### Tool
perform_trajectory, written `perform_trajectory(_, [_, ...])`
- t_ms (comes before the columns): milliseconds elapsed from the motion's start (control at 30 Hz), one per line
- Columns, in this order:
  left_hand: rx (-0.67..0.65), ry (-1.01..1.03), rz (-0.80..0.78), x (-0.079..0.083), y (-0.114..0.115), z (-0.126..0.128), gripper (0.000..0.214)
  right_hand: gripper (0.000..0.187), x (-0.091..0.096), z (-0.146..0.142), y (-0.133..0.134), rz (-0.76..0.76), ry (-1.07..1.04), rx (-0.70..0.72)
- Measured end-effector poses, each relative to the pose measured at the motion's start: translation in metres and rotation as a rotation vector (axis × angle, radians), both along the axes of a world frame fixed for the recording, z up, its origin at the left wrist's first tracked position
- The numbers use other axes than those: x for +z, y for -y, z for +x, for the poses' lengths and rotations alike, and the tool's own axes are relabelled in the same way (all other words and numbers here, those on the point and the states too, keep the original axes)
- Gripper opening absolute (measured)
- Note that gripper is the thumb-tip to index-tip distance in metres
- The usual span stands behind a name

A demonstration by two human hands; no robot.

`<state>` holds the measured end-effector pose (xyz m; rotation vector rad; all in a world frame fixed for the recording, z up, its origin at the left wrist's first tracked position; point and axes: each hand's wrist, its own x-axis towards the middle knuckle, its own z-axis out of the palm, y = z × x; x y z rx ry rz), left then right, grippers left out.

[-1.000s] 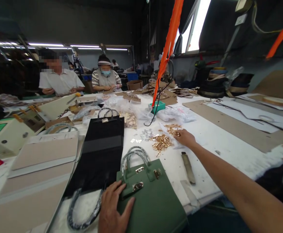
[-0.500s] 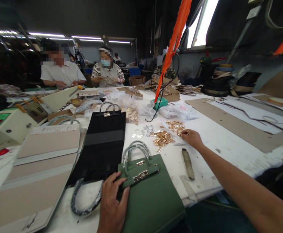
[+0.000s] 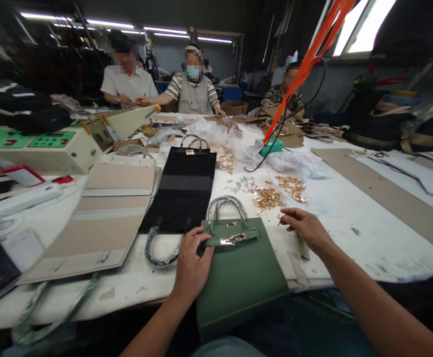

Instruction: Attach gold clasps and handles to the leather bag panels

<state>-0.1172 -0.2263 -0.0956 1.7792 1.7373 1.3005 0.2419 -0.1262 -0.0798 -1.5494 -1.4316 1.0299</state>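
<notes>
My left hand [image 3: 194,260] grips the upper left edge of a green handbag [image 3: 242,277], its thumb on the front below the strap. The bag leans at the table's near edge. It has plastic-wrapped handles [image 3: 228,201] and a shiny metal clasp [image 3: 233,240] on its strap. Right of the bag, above the table, my right hand [image 3: 307,228] is closed in a pinch on a small metal fitting [image 3: 280,217], mostly hidden by the fingertips. Beyond that hand lie two piles of gold metal fittings [image 3: 267,198] and some silver pieces [image 3: 241,184]. A stubby wrapped tool [image 3: 303,248] lies partly under my right hand.
A black bag piece [image 3: 181,191] and beige-lined panels [image 3: 118,213] lie to the left. Behind them stands a machine with green panels [image 3: 51,140]. An orange strip [image 3: 294,84] and a black cable hang above a teal box [image 3: 272,145]. Co-workers sit across the table.
My right hand has drawn back from the gold fittings toward the green handbag, with a small fitting in its fingertips. The view has turned left. My left hand stays on the bag.
</notes>
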Motion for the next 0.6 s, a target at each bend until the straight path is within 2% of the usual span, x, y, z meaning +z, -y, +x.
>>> perform_trajectory(67, [0.021,0.062,-0.019,0.003,0.002,-0.001,0.02,0.041,-0.01,-0.005,0.005,-0.068,0.109,0.033])
perform_trajectory(133, [0.039,0.11,-0.03,0.006,0.004,-0.002,0.026,0.039,-0.018,-0.006,0.005,-0.074,0.266,0.056])
perform_trajectory(267, [0.046,0.214,-0.057,0.015,0.008,-0.004,0.031,0.034,-0.023,-0.003,0.004,0.213,0.544,0.02])
perform_trajectory(333, [0.059,0.348,-0.116,0.021,0.01,-0.004,0.037,0.031,-0.021,-0.002,0.009,0.316,0.631,0.028])
perform_trajectory(500, [0.098,0.897,-0.362,0.031,0.015,0.003,0.061,0.025,-0.02,-0.003,0.02,0.234,0.759,0.205])
perform_trajectory(600, [0.086,1.118,-0.396,0.029,0.017,0.007,0.066,0.028,-0.023,-0.004,0.011,0.168,0.779,0.19])
